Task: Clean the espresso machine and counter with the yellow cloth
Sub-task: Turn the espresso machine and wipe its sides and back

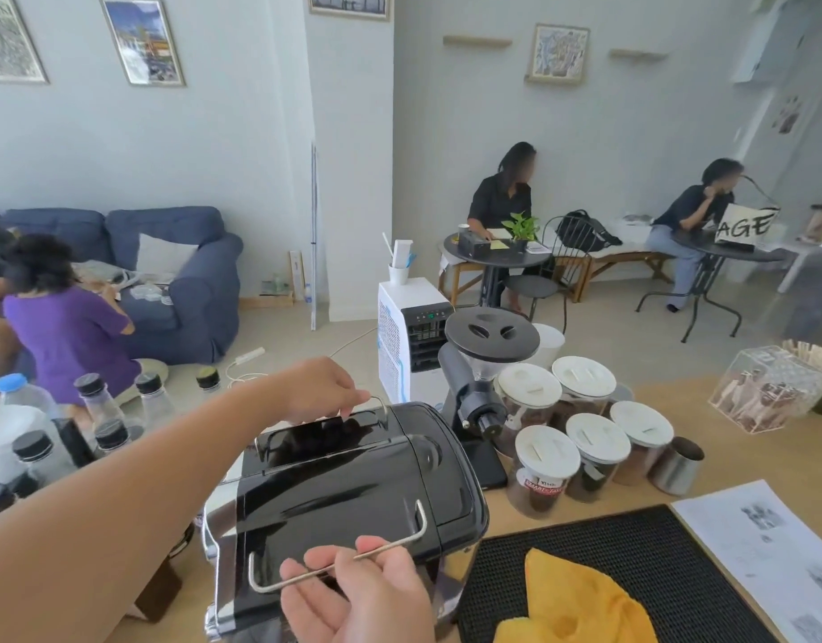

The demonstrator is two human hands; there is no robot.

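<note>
A pale tote bag on the far round table is showing the large black letters "AGE". A red label on the front glass jar is reading roughly "SMART", the rest blurred. The poster at upper left is showing cut-off letters like "KOK", and the printed sheets are too blurred to read.

Wooden counter with espresso machine, black mat, 6 jars, grinder, papers.

Glossy black plastic espresso machine with chrome rails; soft yellow cloth; matt ribbed rubber mat.
</note>
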